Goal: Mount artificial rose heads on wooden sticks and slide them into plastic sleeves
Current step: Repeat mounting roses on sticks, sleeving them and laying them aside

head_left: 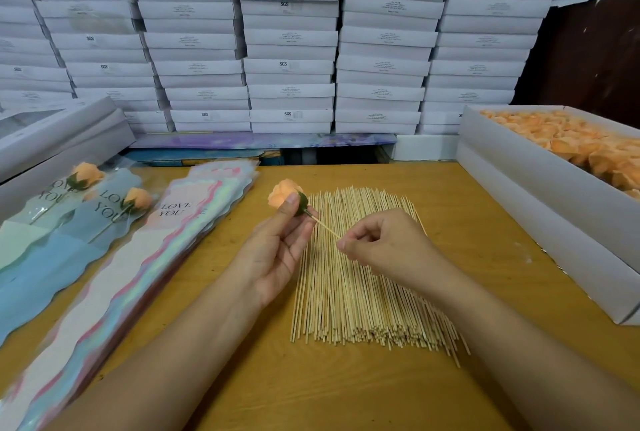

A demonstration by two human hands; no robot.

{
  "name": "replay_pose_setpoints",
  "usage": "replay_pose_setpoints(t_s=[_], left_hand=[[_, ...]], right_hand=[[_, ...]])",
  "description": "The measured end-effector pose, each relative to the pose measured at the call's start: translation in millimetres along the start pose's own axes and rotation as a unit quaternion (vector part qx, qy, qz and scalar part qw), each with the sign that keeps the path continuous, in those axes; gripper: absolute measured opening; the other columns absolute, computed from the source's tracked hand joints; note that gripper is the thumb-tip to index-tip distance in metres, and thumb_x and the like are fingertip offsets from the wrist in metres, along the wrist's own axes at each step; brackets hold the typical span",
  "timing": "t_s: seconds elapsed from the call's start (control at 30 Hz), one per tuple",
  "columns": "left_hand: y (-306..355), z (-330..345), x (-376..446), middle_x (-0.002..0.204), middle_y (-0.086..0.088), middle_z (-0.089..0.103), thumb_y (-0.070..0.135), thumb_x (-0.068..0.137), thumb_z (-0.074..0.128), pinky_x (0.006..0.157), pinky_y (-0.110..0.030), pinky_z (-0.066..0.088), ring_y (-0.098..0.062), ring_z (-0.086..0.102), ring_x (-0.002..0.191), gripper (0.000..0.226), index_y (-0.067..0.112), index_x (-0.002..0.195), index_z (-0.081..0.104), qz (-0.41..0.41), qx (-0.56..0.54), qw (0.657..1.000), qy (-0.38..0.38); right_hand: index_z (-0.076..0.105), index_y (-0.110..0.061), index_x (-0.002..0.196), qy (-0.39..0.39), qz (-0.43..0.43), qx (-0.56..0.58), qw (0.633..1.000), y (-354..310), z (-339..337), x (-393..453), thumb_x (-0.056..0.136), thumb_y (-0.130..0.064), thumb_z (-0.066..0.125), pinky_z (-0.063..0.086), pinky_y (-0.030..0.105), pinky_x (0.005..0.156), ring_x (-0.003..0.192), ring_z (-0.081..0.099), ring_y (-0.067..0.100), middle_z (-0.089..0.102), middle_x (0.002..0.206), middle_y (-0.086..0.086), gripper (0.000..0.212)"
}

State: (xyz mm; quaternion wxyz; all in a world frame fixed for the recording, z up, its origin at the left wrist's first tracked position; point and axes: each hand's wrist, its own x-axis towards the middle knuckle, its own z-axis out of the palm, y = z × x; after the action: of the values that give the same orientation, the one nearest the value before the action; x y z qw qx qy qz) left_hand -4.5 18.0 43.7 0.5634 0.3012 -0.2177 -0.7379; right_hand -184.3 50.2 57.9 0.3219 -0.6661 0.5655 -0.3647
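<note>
left fingers pinch rose head; right fingers pinch stick, tip pointing up-left into rose.

Peach fabric rose head with green calyx: raised above the table, thin pale wooden stick at its base. Loose pile of matching sticks: centre. Pastel "LOVE YOU" plastic sleeves: stacked left. 2 sleeved roses: far left.

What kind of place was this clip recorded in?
Probably a small packing workshop or stockroom: a wall of stacked white boxes, a bulk pile of wooden sticks on the table, and an open box of orange rose heads.
</note>
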Motion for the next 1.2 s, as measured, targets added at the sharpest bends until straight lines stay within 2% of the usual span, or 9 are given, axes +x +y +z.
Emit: replay_pose_setpoints(t_s=[0.1, 0.2, 0.33, 0.43, 0.5, 0.7, 0.87, 0.97, 1.2], left_hand=[[2.3, -1.2, 0.5, 0.087, -0.014, 0.077, 0.023, 0.071, 0.079, 0.056, -0.019, 0.059, -0.012, 0.074, 0.069, 0.037, 0.002, 0.101, 0.07, 0.002, 0.02, 1.0, 0.021], [2.7, -2.3, -1.5, 0.089, -0.014, 0.077, 0.025, 0.068, 0.08, 0.055, -0.02, 0.059, -0.013, 0.074, 0.068, 0.047, 0.002, 0.107, 0.068, -0.014, 0.03, 0.999, 0.02], [2.8, -0.6, -4.6, 0.097, -0.016, 0.077, 0.028, 0.068, 0.079, 0.057, -0.02, 0.059, -0.015, 0.076, 0.076, 0.057, 0.0, 0.115, 0.064, -0.029, 0.029, 0.999, -0.017], [-0.7, -0.4, -8.1, 0.106, -0.019, 0.076, 0.024, 0.07, 0.079, 0.061, -0.023, 0.061, -0.019, 0.077, 0.084, 0.056, -0.001, 0.118, 0.063, -0.046, 0.065, 0.996, -0.026], [-3.9, -1.0, -11.7, 0.107, -0.02, 0.075, 0.02, 0.071, 0.078, 0.064, -0.025, 0.062, -0.021, 0.076, 0.083, 0.051, -0.001, 0.115, 0.065, -0.066, 0.106, 0.991, -0.042], [-14.2, 3.2, -24.1, 0.106, -0.019, 0.075, 0.015, 0.077, 0.077, 0.064, -0.023, 0.061, -0.022, 0.076, 0.083, 0.036, 0.002, 0.11, 0.069, -0.121, 0.263, 0.952, -0.103], [-19.8, 7.3, -29.7, 0.096, -0.014, 0.077, 0.015, 0.071, 0.083, 0.061, -0.022, 0.06, -0.019, 0.075, 0.077, 0.036, 0.006, 0.104, 0.074, -0.132, 0.338, 0.925, -0.117], [-20.9, 7.5, -31.1, 0.098, -0.016, 0.077, 0.012, 0.066, 0.085, 0.06, -0.023, 0.06, -0.018, 0.075, 0.074, 0.028, 0.009, 0.093, 0.078, -0.135, 0.357, 0.916, -0.125], [-22.5, 6.6, -30.4, 0.093, -0.016, 0.077, 0.0, 0.078, 0.08, 0.059, -0.022, 0.059, -0.017, 0.074, 0.07, 0.021, 0.006, 0.096, 0.074, -0.124, 0.364, 0.916, -0.112]], right_hand=[[0.077, -0.02, 0.081, -0.066, 0.019, 0.0, 0.998, -4.4, -5.1, -2.4, 0.084, -0.024, 0.08, 0.048, 0.016, 0.054, 0.055, 0.061, -0.001, 0.073, 0.07, -0.004, 0.006], [0.078, -0.014, 0.082, -0.12, 0.06, 0.058, 0.989, -6.8, -6.8, -4.7, 0.082, -0.017, 0.081, 0.052, 0.02, 0.056, 0.064, 0.065, 0.011, 0.075, 0.078, 0.007, 0.005], [0.079, -0.014, 0.08, -0.142, 0.099, 0.157, 0.972, -6.0, -7.3, -4.5, 0.08, -0.014, 0.082, 0.052, 0.018, 0.055, 0.063, 0.065, 0.01, 0.075, 0.078, 0.007, 0.003], [0.08, -0.017, 0.081, -0.125, 0.102, 0.241, 0.957, -4.9, -12.1, -1.2, 0.077, -0.017, 0.082, 0.053, 0.018, 0.054, 0.061, 0.064, 0.009, 0.075, 0.079, 0.005, 0.005], [0.079, -0.012, 0.091, -0.086, 0.112, 0.301, 0.943, -2.0, -16.1, 3.1, 0.071, -0.019, 0.081, 0.054, 0.018, 0.054, 0.062, 0.066, 0.009, 0.075, 0.081, 0.005, 0.021], [0.073, -0.003, 0.106, 0.0, 0.139, 0.42, 0.897, 9.9, -22.2, 10.3, 0.069, -0.014, 0.077, 0.055, 0.018, 0.056, 0.066, 0.069, 0.01, 0.074, 0.082, 0.006, 0.039], [0.073, -0.003, 0.106, 0.027, 0.142, 0.447, 0.883, 13.7, -20.8, 12.4, 0.067, -0.013, 0.077, 0.055, 0.018, 0.057, 0.067, 0.07, 0.011, 0.076, 0.082, 0.007, 0.041], [0.074, -0.004, 0.104, 0.029, 0.139, 0.448, 0.883, 14.9, -18.7, 12.8, 0.068, -0.013, 0.077, 0.055, 0.018, 0.057, 0.067, 0.07, 0.011, 0.076, 0.083, 0.007, 0.037], [0.073, -0.006, 0.109, -0.006, 0.128, 0.421, 0.898, 14.1, -17.6, 10.3, 0.066, -0.013, 0.079, 0.056, 0.02, 0.06, 0.071, 0.07, 0.012, 0.076, 0.085, 0.007, 0.044]])
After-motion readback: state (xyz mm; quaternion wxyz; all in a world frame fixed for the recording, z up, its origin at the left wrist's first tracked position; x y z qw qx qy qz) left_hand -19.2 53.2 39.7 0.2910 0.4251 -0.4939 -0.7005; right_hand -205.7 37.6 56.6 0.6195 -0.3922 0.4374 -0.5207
